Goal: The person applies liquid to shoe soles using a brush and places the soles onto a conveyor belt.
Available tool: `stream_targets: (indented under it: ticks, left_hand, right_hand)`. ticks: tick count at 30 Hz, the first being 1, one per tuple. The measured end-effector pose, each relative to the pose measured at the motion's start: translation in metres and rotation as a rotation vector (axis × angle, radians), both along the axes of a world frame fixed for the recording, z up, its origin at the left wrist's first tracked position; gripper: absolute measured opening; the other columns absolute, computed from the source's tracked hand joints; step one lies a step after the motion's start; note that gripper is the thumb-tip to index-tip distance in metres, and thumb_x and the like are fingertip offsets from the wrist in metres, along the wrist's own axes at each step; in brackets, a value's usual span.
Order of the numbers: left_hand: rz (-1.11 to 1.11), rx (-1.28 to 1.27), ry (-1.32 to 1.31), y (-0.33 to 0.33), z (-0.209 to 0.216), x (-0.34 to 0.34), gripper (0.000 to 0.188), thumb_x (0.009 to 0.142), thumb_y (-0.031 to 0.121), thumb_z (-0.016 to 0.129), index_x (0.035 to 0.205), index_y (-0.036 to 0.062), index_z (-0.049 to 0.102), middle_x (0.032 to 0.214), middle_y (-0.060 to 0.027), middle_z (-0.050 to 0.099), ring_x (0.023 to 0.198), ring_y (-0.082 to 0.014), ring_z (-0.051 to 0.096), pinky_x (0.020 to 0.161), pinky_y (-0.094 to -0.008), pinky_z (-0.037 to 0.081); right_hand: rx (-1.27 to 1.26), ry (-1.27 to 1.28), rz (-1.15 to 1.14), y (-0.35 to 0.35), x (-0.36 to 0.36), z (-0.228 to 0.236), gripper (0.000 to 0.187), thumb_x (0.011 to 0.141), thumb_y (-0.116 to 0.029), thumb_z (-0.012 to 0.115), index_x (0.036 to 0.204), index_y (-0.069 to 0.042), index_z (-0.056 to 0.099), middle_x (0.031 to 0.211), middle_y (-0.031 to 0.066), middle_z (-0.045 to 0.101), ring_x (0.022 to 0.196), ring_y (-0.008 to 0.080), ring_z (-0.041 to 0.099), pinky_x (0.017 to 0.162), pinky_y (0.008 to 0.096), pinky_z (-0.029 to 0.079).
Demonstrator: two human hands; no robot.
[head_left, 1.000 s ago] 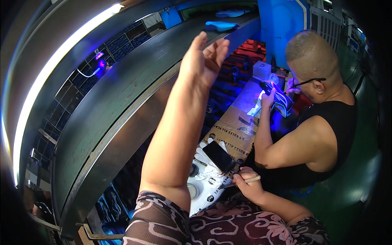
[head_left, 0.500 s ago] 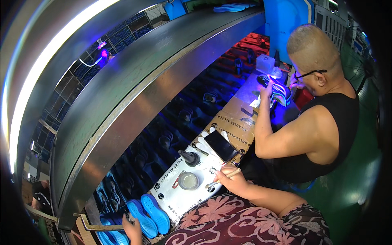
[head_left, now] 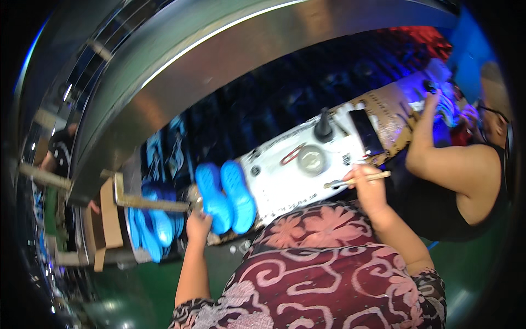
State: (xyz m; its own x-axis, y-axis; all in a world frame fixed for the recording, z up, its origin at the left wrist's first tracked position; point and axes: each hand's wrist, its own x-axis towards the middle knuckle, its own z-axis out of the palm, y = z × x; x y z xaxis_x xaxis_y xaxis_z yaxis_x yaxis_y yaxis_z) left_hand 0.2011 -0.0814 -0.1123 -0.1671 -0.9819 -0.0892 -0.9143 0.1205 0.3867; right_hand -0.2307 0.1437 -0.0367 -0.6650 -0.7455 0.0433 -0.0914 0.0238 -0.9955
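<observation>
In my right hand [head_left: 370,192] a thin wooden-handled brush [head_left: 361,179] is gripped, its bristles pointing left over the white-covered work surface [head_left: 274,186]. Just left of the bristles stands a round, clear cup [head_left: 312,160] of pale liquid. My left hand [head_left: 198,225] is low beside a pair of blue shoe soles, near the left sole [head_left: 212,192]. Its thumb stands apart from the fingers, and nothing shows in it; blur hides whether it touches the sole. The right sole [head_left: 238,194] lies alongside, both tilted lengthwise away from me.
A dark nozzle bottle [head_left: 324,129], a red loop [head_left: 293,154] and a black phone [head_left: 366,130] lie around the cup. More blue soles [head_left: 160,219] sit left, beyond an angled bar [head_left: 156,203]. A metal-sided conveyor [head_left: 181,82] arches overhead. A co-worker [head_left: 460,170] sits close on the right.
The view has swung left and down, bringing the soles nearer the middle. My left hand has come up closer to them. The brush stays in my right hand.
</observation>
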Motion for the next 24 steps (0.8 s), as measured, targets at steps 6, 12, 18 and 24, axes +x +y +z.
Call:
stream_targets:
  ticks: [6, 12, 18, 24]
  left_hand:
    - [0.1, -0.166, 0.158, 0.011, -0.012, -0.024, 0.064, 0.073, 0.038, 0.072, 0.118, -0.0015, 0.048, 0.088, -0.0207, 0.067, 0.08, -0.0402, 0.064, 0.072, -0.0462, 0.05]
    - [0.059, 0.145, 0.468, 0.01, -0.011, -0.033, 0.063, 0.079, 0.031, 0.072, 0.126, -0.0028, 0.047, 0.108, -0.0196, 0.063, 0.094, -0.0337, 0.063, 0.082, -0.0412, 0.051]
    - [0.432, 0.698, 1.561, 0.035, 0.065, -0.056, 0.05, 0.085, 0.022, 0.064, 0.127, 0.0024, 0.045, 0.119, -0.0119, 0.058, 0.102, -0.0249, 0.061, 0.089, -0.0387, 0.05]
    - [-0.032, 0.263, 1.156, 0.069, 0.104, -0.127, 0.05, 0.086, 0.007, 0.058, 0.13, 0.0037, 0.036, 0.115, -0.0117, 0.056, 0.096, -0.0202, 0.062, 0.079, -0.0324, 0.053]
  right_hand:
    - [0.01, 0.067, 0.049, -0.008, 0.01, 0.01, 0.039, 0.098, -0.025, 0.05, 0.072, 0.001, 0.065, 0.062, 0.0029, 0.058, 0.058, 0.0083, 0.048, 0.057, 0.0232, 0.039]
    - [0.028, 0.053, 0.067, -0.01, 0.016, 0.01, 0.039, 0.098, -0.025, 0.051, 0.072, 0.0, 0.065, 0.063, 0.0034, 0.058, 0.059, 0.0085, 0.048, 0.057, 0.0231, 0.038]
    - [0.052, 0.027, 0.017, -0.007, 0.011, 0.018, 0.041, 0.098, -0.027, 0.049, 0.074, 0.001, 0.065, 0.066, 0.0042, 0.058, 0.063, 0.0086, 0.049, 0.061, 0.0232, 0.039]
    - [-0.077, -0.031, 0.114, -0.028, 0.018, 0.046, 0.036, 0.097, -0.024, 0.051, 0.074, 0.0, 0.067, 0.067, 0.004, 0.06, 0.061, 0.009, 0.051, 0.06, 0.0232, 0.042]
